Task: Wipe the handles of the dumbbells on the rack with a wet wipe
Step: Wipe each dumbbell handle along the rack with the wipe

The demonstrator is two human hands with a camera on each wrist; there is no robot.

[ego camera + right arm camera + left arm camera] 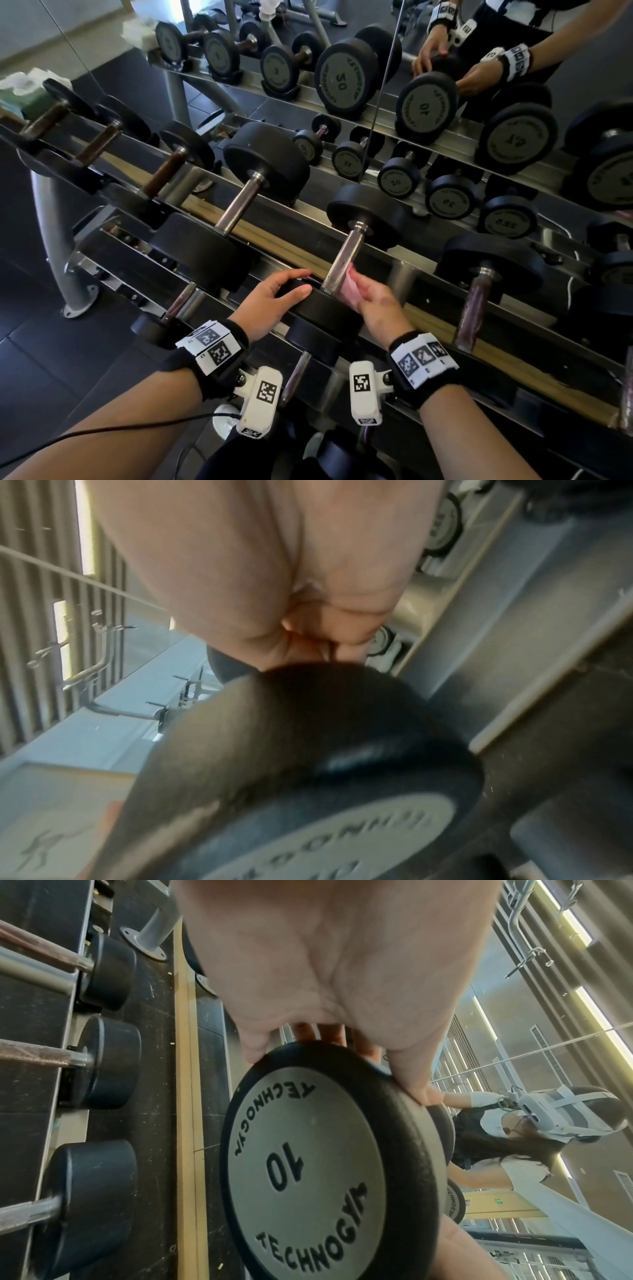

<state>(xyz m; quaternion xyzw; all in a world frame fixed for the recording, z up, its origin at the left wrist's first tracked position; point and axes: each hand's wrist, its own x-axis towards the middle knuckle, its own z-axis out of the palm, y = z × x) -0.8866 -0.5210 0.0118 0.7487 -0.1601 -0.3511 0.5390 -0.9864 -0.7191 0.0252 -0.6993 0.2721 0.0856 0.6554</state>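
A black 10 kg dumbbell lies on the rack's upper tier, its steel handle (342, 260) running away from me. My left hand (298, 282) grips the rim of its near head (325, 308), thumb and fingers curled over the edge. In the left wrist view, this hand (335, 1042) clasps the same head (308, 1164), marked "10". My right hand (363, 291) pinches a pink wet wipe (349, 287) against the near end of the handle. In the blurred right wrist view, that hand (318, 642) sits above the head (291, 764) and the wipe is hidden.
More dumbbells flank it: a larger one (239, 205) to the left, one with a purplish handle (476, 301) to the right. A lower tier (298, 373) holds others below my wrists. A mirror (383, 85) behind the rack reflects everything. A wipe pack (24, 89) sits far left.
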